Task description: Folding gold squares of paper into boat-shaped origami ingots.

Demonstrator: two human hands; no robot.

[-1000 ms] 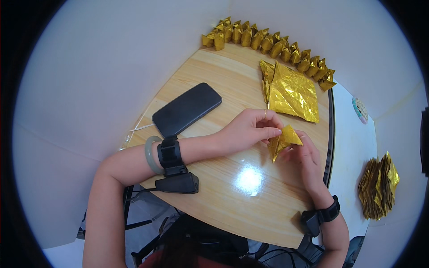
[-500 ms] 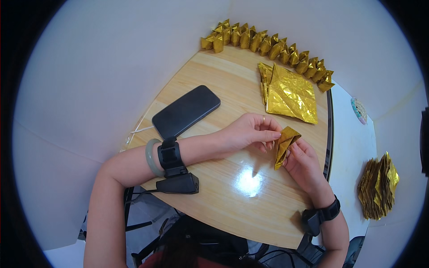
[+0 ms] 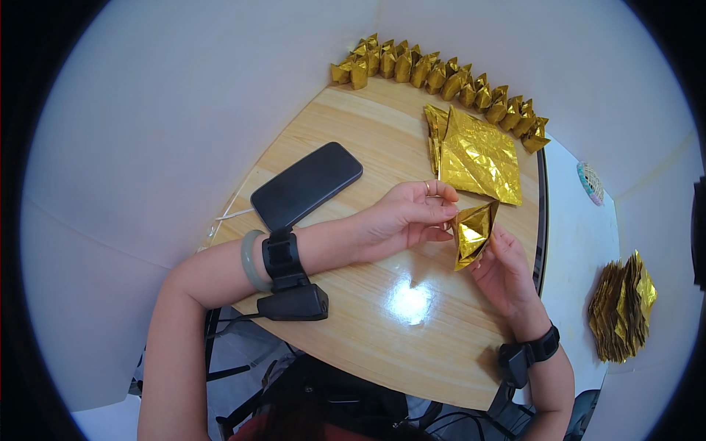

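A small folded piece of gold foil paper (image 3: 474, 234) is held between my two hands above the right part of the wooden table. My left hand (image 3: 415, 214) pinches its left corner between thumb and fingers. From the lower right, my right hand (image 3: 506, 268) grips its other side, with some fingers hidden behind the paper. The piece now shows a shiny hollow face with pointed corners. Just beyond my hands lie flat gold foil sheets (image 3: 482, 158) in a small pile.
Gold folded-paper ingots (image 3: 436, 76) stand in a row along the table's far edge. A black phone (image 3: 307, 184) with a white cable lies at left. On a white surface at right rest a stack of folded gold paper (image 3: 622, 309) and a small woven item (image 3: 590, 183).
The folded gold paper has opened from a narrow twisted shape into a wider hollow form. My left fingers have shifted slightly left and up; my right hand stays close to where it was.
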